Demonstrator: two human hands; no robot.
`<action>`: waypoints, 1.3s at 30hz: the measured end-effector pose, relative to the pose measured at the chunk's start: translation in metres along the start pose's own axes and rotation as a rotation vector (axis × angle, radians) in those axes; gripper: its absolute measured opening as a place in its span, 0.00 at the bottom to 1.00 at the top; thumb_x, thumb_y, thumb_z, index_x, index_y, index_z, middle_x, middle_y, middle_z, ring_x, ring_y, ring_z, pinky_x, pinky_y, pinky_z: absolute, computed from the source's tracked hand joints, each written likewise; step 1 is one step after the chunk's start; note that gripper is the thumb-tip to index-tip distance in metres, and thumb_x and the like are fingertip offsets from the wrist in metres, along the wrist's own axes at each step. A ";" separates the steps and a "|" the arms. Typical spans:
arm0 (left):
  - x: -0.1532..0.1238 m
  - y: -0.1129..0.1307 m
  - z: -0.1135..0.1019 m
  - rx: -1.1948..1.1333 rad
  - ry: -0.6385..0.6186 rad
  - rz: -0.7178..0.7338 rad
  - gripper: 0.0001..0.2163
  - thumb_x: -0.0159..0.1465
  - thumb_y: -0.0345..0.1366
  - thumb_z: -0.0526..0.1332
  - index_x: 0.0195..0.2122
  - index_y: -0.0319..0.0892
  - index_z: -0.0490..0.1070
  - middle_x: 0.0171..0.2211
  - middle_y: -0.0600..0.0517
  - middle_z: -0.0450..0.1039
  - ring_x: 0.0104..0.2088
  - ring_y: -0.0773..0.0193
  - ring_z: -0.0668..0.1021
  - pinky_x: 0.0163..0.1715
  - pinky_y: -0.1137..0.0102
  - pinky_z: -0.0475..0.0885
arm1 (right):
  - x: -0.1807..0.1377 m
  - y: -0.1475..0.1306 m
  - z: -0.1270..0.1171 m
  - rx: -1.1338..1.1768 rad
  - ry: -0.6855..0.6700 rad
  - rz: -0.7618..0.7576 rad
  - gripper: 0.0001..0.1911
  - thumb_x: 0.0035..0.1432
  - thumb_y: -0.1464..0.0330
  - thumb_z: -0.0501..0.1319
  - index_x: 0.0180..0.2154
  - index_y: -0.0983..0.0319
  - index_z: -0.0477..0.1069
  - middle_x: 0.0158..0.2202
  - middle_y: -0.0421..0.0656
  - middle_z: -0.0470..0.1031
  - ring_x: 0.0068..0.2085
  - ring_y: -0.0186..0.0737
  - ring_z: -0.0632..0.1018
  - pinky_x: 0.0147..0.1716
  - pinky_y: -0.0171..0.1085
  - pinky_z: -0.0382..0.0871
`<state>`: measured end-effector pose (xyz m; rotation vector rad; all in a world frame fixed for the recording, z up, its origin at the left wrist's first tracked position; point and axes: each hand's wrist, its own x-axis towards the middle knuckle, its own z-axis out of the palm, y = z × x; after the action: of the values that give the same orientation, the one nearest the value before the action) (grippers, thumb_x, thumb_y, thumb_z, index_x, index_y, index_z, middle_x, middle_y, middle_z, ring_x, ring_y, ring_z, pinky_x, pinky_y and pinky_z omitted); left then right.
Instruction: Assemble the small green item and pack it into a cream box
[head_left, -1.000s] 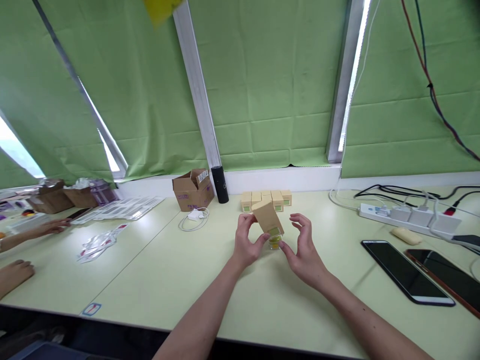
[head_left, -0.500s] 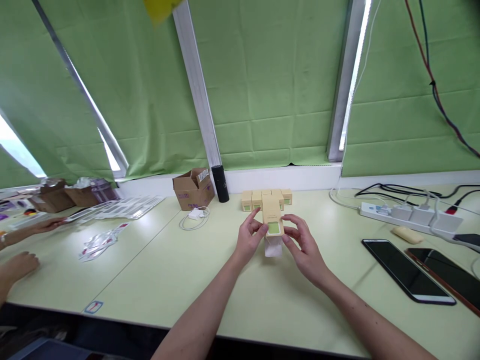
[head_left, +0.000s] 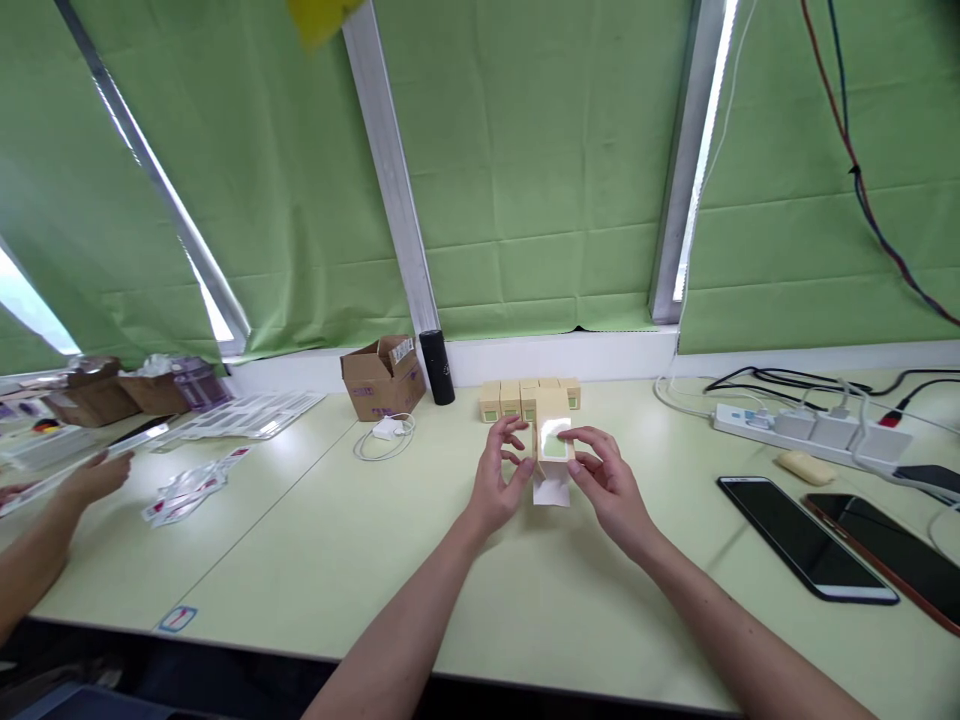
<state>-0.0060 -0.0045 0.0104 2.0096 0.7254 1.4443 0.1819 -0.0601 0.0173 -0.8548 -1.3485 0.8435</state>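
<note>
A small tan carton (head_left: 555, 407) with a shiny pale-green panel is held up in front of me, tilted. From its lower end hangs a white flap (head_left: 551, 490). My right hand (head_left: 607, 485) grips the carton's right side between thumb and fingers. On the left side is my left hand (head_left: 501, 475), its fingers apart and slightly curled. The left thumb tip is close to the carton's edge; whether it touches I cannot tell. Behind the carton, a row of several similar small tan boxes (head_left: 510, 398) stands on the table, partly hidden by it.
At the back stand an open cardboard box (head_left: 382, 385), a black bottle (head_left: 437, 368) and a white charger with cable (head_left: 388, 428). Two phones (head_left: 806, 535) and a power strip (head_left: 810, 430) lie right. A co-worker's hand (head_left: 97, 478) handles a strip near plastic packets (head_left: 191, 490) at left.
The carton has turned so its panel catches the light. My left fingers have come away from its face. At left, the co-worker's hands have moved and now hold a long strip.
</note>
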 end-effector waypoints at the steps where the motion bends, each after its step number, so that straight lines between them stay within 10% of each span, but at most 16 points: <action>1: 0.000 0.001 -0.001 0.026 -0.008 0.054 0.24 0.70 0.44 0.61 0.66 0.50 0.59 0.63 0.41 0.63 0.49 0.57 0.76 0.47 0.61 0.74 | 0.001 0.000 0.000 0.006 0.011 -0.005 0.16 0.66 0.55 0.62 0.53 0.50 0.73 0.60 0.46 0.62 0.47 0.43 0.79 0.50 0.47 0.78; 9: -0.001 0.006 -0.001 0.041 -0.093 0.136 0.20 0.65 0.31 0.64 0.59 0.50 0.72 0.66 0.42 0.56 0.65 0.45 0.66 0.48 0.61 0.79 | 0.003 0.000 -0.002 0.033 0.014 -0.005 0.17 0.64 0.54 0.63 0.52 0.50 0.74 0.60 0.47 0.62 0.46 0.44 0.80 0.49 0.47 0.77; 16: 0.001 0.004 0.001 -0.031 -0.029 0.026 0.20 0.63 0.31 0.68 0.56 0.50 0.75 0.65 0.43 0.59 0.45 0.61 0.79 0.46 0.62 0.79 | 0.002 0.002 -0.005 0.082 -0.029 0.019 0.20 0.64 0.54 0.62 0.56 0.47 0.75 0.60 0.45 0.61 0.48 0.45 0.78 0.51 0.48 0.77; 39: 0.007 -0.006 0.007 -0.172 0.127 -0.075 0.18 0.61 0.40 0.71 0.52 0.47 0.77 0.56 0.44 0.65 0.40 0.64 0.80 0.41 0.67 0.78 | 0.027 0.003 -0.011 0.093 -0.195 0.050 0.24 0.55 0.61 0.72 0.54 0.49 0.75 0.62 0.45 0.61 0.45 0.41 0.81 0.50 0.49 0.80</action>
<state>0.0025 0.0038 0.0090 1.7564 0.6968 1.5457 0.1939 -0.0347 0.0265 -0.7519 -1.4493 1.0418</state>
